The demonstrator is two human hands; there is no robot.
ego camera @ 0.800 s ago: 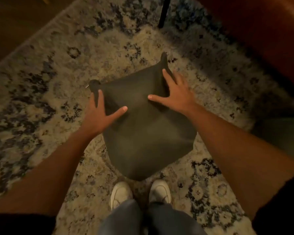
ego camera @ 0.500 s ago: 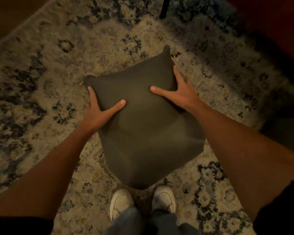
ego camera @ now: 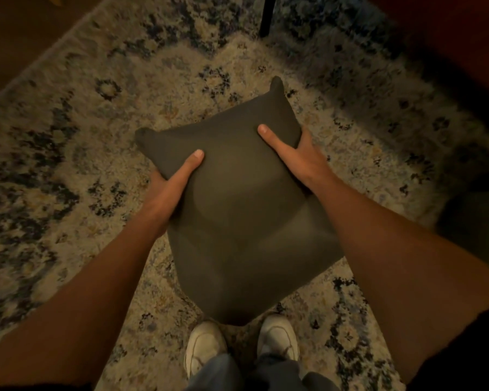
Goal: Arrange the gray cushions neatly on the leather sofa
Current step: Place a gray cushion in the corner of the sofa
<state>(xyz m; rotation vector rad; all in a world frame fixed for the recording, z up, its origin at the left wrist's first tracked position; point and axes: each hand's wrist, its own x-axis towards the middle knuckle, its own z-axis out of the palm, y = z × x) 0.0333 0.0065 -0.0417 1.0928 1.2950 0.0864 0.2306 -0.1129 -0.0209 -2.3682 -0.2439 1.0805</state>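
1 gray cushion [ego camera: 246, 221], frame ctr, was gripped by left hand [ego camera: 168, 190] & right hand [ego camera: 298, 158], thumbs atop, fingers curled under; 2 shoes [ego camera: 205, 345] at bottom.

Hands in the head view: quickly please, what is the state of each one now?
Left hand: holding the gray cushion at its left edge, thumb on top.
Right hand: holding the same cushion at its right edge, thumb on top.

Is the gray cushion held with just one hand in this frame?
No: the left hand and the right hand both grip the gray cushion at its sides, thumbs on top, above the rug.
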